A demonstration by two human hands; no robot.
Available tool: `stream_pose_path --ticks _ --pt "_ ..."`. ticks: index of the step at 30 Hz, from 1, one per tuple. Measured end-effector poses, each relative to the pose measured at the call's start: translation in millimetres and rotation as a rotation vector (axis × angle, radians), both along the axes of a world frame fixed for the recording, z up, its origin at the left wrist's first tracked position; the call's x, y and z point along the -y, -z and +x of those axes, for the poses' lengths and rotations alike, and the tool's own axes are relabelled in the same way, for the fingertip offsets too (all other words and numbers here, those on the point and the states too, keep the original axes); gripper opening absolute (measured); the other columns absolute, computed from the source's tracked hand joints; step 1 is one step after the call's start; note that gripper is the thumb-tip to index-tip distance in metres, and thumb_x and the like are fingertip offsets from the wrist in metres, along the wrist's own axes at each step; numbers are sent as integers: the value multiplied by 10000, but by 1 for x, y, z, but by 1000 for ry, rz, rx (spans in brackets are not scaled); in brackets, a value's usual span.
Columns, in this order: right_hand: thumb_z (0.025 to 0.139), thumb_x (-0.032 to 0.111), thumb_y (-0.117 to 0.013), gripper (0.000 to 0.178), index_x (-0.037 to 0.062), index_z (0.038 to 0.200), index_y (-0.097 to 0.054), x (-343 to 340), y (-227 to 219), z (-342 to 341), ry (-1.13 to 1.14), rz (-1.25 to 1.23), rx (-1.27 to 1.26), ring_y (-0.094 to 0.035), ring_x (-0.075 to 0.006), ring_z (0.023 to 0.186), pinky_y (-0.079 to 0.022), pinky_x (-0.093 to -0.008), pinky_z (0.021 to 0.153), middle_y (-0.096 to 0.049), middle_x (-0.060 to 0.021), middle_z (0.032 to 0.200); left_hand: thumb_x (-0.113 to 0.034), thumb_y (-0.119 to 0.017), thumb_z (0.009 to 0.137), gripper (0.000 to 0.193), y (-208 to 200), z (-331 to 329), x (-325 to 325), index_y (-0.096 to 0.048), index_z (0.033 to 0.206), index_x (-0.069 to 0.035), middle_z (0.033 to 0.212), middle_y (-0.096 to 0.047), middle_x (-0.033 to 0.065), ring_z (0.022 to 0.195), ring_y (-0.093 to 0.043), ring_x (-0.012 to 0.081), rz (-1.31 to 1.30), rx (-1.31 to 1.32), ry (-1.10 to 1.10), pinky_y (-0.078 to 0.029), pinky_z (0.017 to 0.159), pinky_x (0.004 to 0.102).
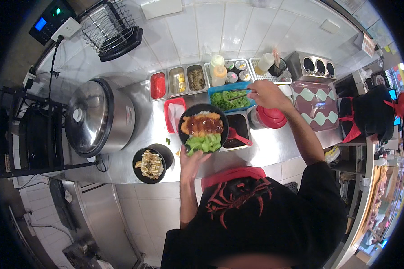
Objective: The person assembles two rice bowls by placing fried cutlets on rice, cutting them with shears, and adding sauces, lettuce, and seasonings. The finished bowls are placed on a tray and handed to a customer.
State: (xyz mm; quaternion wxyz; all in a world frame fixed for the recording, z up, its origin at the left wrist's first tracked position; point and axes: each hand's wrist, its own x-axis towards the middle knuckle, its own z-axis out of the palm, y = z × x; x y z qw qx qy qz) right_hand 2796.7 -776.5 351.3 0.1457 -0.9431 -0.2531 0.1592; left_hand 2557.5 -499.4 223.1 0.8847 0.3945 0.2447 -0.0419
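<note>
My left hand (193,165) holds up a black bowl (181,120) from its near side, above the steel counter. In the bowl lie a breaded cutlet under brown sauce (203,125), a bit of rice at the far rim and green lettuce (205,143) at the near side. Gripped in my right hand (268,94) are metal tongs (239,96), their tips at the chopped lettuce (224,100) in a blue container (216,89). A second black bowl (139,175), with food under pale drizzled sauce, stands near the counter's front edge.
A big steel cooker (121,121) stands left on the counter (141,105). Along the back are steel trays of toppings (158,86), squeeze bottles (218,74) and a cup dispenser (300,65). A red-lidded tub (273,117) and a patterned box (316,107) sit right. Beyond is another person (368,110).
</note>
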Motion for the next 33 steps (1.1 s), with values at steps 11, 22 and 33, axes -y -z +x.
stream_pose_path --ticks 11,22,33 --pt "717 469 -837 896 -94 1293 -445 -95 116 72 279 54 79 -649 -388 1104 -507 -460 983 -632 -262 1198 125 -540 842 554 52 -108 -17 -381 1359 9 1230 -553 216 1071 -646 360 144 -231 -97 -635 855 487" --pt "709 322 -847 756 -1 1278 -468 -128 98 30 408 435 275 -666 -367 1089 -519 -426 958 -670 -223 1144 -39 -711 906 480 91 -151 -18 -448 1297 50 1126 -585 159 933 -673 221 616 -262 -185 -637 751 330" --pt "787 42 -773 689 6 1376 -418 -94 30 -65 124 1475 -542 -657 -263 1110 -527 -396 982 -626 -153 1228 -90 -652 875 68 67 -121 -17 -685 905 -39 907 -555 155 868 -549 333 1883 -222 83 -489 662 428"
